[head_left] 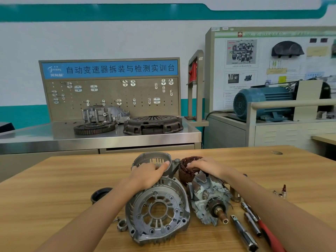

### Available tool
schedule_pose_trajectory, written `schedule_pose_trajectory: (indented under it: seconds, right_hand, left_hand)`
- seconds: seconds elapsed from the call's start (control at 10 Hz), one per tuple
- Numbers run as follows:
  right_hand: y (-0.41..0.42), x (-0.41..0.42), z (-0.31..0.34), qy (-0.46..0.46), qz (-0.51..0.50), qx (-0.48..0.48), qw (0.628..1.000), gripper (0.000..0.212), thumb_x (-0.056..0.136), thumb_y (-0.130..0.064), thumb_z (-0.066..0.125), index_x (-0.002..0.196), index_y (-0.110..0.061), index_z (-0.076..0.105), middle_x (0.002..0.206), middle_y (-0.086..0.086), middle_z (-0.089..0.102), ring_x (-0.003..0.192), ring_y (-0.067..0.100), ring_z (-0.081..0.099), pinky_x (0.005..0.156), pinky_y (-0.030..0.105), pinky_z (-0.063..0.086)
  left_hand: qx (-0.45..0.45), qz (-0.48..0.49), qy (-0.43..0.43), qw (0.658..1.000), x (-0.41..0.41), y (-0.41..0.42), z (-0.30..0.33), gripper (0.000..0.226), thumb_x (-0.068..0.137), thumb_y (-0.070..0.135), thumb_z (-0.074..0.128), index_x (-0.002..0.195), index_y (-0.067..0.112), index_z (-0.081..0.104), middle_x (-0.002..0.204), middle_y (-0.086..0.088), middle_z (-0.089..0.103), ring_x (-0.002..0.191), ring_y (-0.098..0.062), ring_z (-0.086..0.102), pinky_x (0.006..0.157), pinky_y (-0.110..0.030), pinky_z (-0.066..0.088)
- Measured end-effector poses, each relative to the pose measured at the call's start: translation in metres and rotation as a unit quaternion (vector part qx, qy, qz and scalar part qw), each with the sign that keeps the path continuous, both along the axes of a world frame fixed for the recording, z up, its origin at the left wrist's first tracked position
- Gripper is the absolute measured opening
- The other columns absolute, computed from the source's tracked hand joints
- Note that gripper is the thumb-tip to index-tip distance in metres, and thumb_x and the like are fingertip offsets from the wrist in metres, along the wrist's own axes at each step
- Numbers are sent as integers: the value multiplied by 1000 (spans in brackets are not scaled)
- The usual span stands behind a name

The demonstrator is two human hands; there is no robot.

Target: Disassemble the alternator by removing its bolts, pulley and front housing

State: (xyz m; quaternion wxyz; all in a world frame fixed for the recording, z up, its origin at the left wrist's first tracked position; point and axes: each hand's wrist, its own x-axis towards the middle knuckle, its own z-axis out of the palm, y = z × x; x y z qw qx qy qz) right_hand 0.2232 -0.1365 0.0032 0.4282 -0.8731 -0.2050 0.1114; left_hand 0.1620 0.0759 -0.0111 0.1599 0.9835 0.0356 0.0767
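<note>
Showing two housings [158, 211], one rotor [209, 199]

Showing two bare forearms, sleeveless up to the frame edge; bare left hand [148, 174] and bare right hand [205, 166] wearing no gloves, rings or watch.

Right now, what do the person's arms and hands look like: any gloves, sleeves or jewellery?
Both are bare: the left hand and right hand wear no gloves, and no rings or watch show. Both forearms are uncovered to the frame edge, with no sleeve in view.
</note>
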Motion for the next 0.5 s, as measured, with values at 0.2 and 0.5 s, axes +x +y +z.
schedule_pose_trajectory:
  seconds: [0.2, 0.5]
  right_hand:
    - [0, 1, 0, -11, 23, -6, 1000, 35, 92, -37, 52, 117, -15, 64, 116, -1, 62, 102, 11, 55, 83, 21, 39]
    - [-27, -40, 45, -189, 19, 75, 979, 34, 97, -31, 45, 127, -20, 55, 128, -5, 56, 109, 4, 51, 88, 19, 39]
  left_hand:
    - [-2, -5, -5, 1000, -1, 4, -1, 72, 92, 66, 9, 128, 27, 57, 126, -6, 62, 117, -22, 54, 106, -49, 33]
    - [-106, -70, -85, 988, -52, 15, 40, 61, 94, 59, 23, 144, 26, 36, 148, 5, 38, 133, -11, 37, 103, -28, 28]
